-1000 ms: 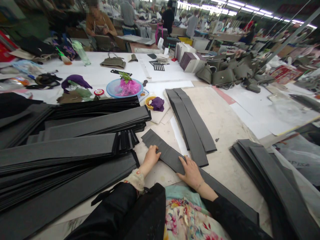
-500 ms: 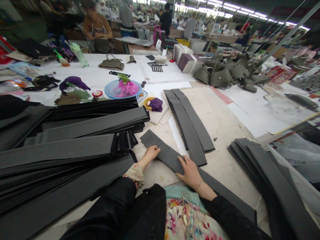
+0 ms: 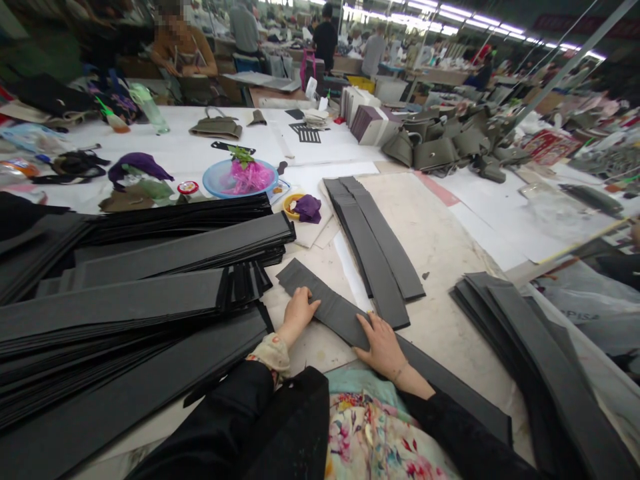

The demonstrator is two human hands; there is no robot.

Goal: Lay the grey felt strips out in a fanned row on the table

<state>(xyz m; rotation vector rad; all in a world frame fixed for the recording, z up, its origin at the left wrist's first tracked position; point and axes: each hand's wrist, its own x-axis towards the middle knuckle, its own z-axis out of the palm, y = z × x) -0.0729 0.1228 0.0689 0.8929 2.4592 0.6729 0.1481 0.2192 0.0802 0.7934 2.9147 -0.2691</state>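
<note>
Now we press the dark grey strip flat on the worktable just before us, left hand near its far end, right hand mid-strip, fingers loose, gripping nothing; probably smoothing, so any lift needs an edge pinch.

The left hand is resting its fingertips on the left edge of a dark grey strip that is lying slantwise on the table. The right hand is pressing flat on the same strip, nearer the body. A large stack of strips is spreading across the left side, just beside the left hand. A smaller pile is lying farther off in the middle, and another pile is sitting at the right. A blue bowl holding pink material is standing beyond the large stack.
</note>
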